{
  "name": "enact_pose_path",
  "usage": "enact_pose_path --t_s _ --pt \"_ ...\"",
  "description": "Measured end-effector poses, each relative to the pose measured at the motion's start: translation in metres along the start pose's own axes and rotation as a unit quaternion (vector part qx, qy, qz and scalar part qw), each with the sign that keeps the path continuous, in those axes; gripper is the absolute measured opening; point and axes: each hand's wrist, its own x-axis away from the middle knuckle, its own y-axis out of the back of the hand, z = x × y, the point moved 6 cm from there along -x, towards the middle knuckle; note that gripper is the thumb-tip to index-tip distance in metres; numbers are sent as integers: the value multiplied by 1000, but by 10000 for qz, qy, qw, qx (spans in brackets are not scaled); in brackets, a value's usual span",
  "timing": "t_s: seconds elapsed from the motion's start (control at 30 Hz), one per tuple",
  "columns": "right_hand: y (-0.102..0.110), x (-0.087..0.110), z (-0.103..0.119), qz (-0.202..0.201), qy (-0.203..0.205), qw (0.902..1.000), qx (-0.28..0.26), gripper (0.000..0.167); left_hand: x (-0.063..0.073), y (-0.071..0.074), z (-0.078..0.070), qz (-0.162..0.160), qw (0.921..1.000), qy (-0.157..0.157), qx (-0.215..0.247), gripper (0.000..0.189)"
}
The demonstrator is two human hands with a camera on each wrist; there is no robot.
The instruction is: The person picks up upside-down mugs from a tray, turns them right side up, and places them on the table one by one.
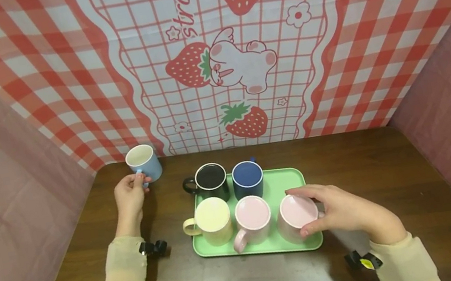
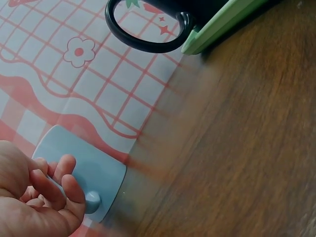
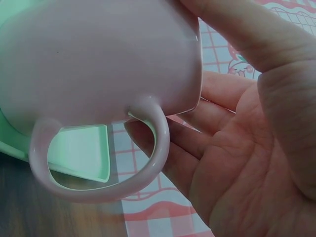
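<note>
At the back left of the table, my left hand (image 1: 130, 198) pinches the handle of a light blue mug (image 1: 150, 166). That mug stands upright; in the left wrist view my curled fingers overlap its blue side (image 2: 94, 165). Over on the right, my right hand (image 1: 338, 205) grips a pink mug (image 1: 297, 210) near its rim, thumb at the front and fingers behind. This mug is at the right end of a green tray (image 1: 282, 175). Its handle (image 3: 101, 192) points toward my palm in the right wrist view.
Also on the tray are a second pink mug (image 1: 253, 213), a pale yellow mug (image 1: 213, 217), a black mug (image 1: 211, 177) and a dark blue mug (image 1: 248, 176). Behind the wooden table (image 1: 344, 155) hangs a strawberry-print cloth (image 1: 225, 6); pink cloths flank both sides.
</note>
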Motion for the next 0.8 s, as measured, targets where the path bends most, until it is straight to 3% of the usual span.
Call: enact_pose_path --t_s 0.8 --pt "1 0 3 41 51 10000 -23 91 -1 2 -1 137 9997 -6 -209 23"
